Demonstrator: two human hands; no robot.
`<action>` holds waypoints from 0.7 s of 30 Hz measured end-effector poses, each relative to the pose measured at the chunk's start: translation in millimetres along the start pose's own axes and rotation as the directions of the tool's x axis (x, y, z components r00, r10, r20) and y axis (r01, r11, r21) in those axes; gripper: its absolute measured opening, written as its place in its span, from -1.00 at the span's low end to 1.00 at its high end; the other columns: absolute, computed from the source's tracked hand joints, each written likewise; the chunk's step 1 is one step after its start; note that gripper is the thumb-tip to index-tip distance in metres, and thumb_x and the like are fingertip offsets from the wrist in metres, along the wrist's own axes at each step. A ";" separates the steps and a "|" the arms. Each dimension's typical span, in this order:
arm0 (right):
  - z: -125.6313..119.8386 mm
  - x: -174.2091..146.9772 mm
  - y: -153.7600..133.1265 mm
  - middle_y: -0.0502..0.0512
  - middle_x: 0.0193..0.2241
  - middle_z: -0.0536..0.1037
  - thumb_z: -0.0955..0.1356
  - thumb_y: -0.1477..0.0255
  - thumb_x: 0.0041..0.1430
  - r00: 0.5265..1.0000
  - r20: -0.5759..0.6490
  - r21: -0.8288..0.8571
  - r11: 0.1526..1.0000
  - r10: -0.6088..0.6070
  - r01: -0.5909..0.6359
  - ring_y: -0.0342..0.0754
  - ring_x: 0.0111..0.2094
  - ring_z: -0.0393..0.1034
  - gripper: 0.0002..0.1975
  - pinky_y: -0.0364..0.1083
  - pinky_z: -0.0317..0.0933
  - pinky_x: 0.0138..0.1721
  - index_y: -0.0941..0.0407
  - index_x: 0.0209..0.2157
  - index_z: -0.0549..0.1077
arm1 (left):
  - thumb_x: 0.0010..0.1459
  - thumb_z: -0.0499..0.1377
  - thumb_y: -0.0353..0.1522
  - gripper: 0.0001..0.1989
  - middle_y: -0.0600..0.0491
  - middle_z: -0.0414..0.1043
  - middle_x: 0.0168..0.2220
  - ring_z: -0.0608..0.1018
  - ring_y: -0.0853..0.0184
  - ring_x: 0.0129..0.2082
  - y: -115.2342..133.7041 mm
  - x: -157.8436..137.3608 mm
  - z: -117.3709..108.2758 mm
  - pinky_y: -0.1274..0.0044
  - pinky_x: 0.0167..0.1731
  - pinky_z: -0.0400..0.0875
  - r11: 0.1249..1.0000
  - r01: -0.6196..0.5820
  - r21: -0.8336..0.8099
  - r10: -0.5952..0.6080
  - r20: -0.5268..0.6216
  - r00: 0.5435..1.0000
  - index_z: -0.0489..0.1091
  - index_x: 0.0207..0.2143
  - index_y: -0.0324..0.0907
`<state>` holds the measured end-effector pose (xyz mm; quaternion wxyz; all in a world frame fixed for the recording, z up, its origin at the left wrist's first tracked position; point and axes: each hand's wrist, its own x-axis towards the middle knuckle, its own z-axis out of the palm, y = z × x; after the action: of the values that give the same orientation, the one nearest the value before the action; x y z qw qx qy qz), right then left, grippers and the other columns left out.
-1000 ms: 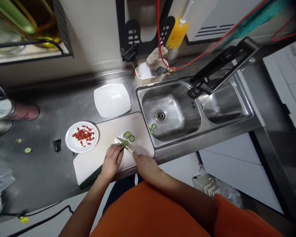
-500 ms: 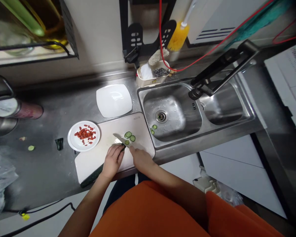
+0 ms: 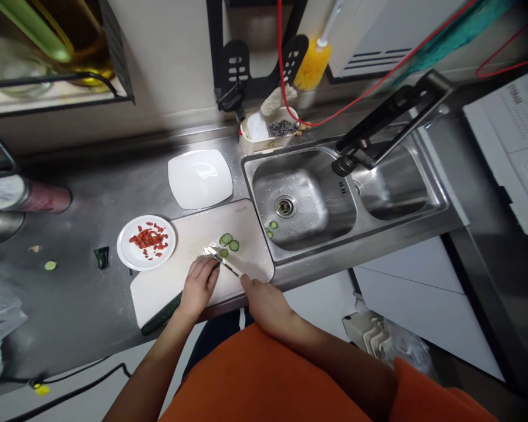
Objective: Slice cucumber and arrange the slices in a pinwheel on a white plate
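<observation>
My left hand (image 3: pixel 199 286) is closed over a dark green cucumber (image 3: pixel 162 313), which lies slantwise across a white cutting board (image 3: pixel 246 223). Its far end shows just past my fingertips. In my right hand (image 3: pixel 268 305) is a knife (image 3: pixel 226 264), fingers wrapped round the handle. The blade points up and left, close to the cucumber's cut end. Several cucumber slices (image 3: pixel 233 245) lie on the board just beyond the blade. On the board's left edge rests a round white plate (image 3: pixel 122 249) with small red dried berries (image 3: pixel 148 240).
A square white plate (image 3: pixel 200 179) stands behind the board. To the right is a steel double sink (image 3: pixel 308 199) with a few cucumber slices (image 3: pixel 273 225) in it and a dark faucet (image 3: pixel 382 129) above. A cucumber end piece (image 3: pixel 101 257) and a plastic bag (image 3: pixel 2 319) lie left.
My right hand has drawn the knife back toward my body and slightly right. The left hand stays on the cucumber. The whole view has shifted a little.
</observation>
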<state>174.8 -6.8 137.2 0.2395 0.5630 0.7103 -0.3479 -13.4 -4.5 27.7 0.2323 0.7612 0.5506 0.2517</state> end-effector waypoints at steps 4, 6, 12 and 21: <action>-1.7 -0.6 0.1 0.23 -0.32 0.52 0.08 0.62 0.21 1.000 0.009 0.001 1.000 0.003 -0.003 0.04 -0.28 0.48 -0.70 -0.13 0.27 -0.35 0.14 -0.08 0.24 | 0.19 0.05 -0.38 -0.78 -0.05 0.43 -0.13 0.42 0.24 -0.06 0.6 0.3 -0.8 0.31 0.02 0.32 1.000 0.002 0.004 -0.002 0.008 1.000 0.36 -0.12 -0.16; -3.0 -0.4 -0.2 0.23 -0.31 0.52 0.08 0.63 0.21 1.000 0.016 0.003 1.000 0.001 -0.001 0.04 -0.27 0.48 -0.70 -0.13 0.27 -0.35 0.14 -0.07 0.24 | 0.19 0.05 -0.38 -0.79 -0.05 0.43 -0.14 0.42 0.24 -0.06 0.8 0.6 -1.2 0.31 0.02 0.31 1.000 0.005 0.006 -0.005 0.011 1.000 0.36 -0.12 -0.16; -6.5 1.0 -1.9 0.24 -0.33 0.52 0.08 0.64 0.21 1.000 0.006 -0.006 1.000 -0.010 0.010 0.04 -0.28 0.48 -0.70 -0.12 0.28 -0.36 0.16 -0.10 0.26 | 0.20 0.05 -0.39 -0.79 -0.05 0.43 -0.13 0.43 0.24 -0.07 1.5 1.4 -1.4 0.30 0.02 0.31 1.000 -0.006 0.005 0.006 0.002 1.000 0.36 -0.12 -0.16; 0.5 13.5 -2.7 0.24 -0.32 0.53 0.08 0.61 0.23 0.998 -0.054 -0.023 0.999 -0.045 0.044 0.04 -0.28 0.48 -0.69 -0.12 0.29 -0.36 0.17 -0.05 0.27 | 0.19 0.05 -0.40 -0.78 -0.04 0.44 -0.14 0.43 0.26 -0.07 2.4 2.8 -2.4 0.33 0.04 0.30 1.000 0.017 -0.022 -0.017 0.020 1.000 0.36 -0.11 -0.18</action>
<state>168.7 1.1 127.6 0.2184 0.5539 0.7326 -0.3298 -12.4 -2.3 31.4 0.2485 0.7564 0.5518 0.2482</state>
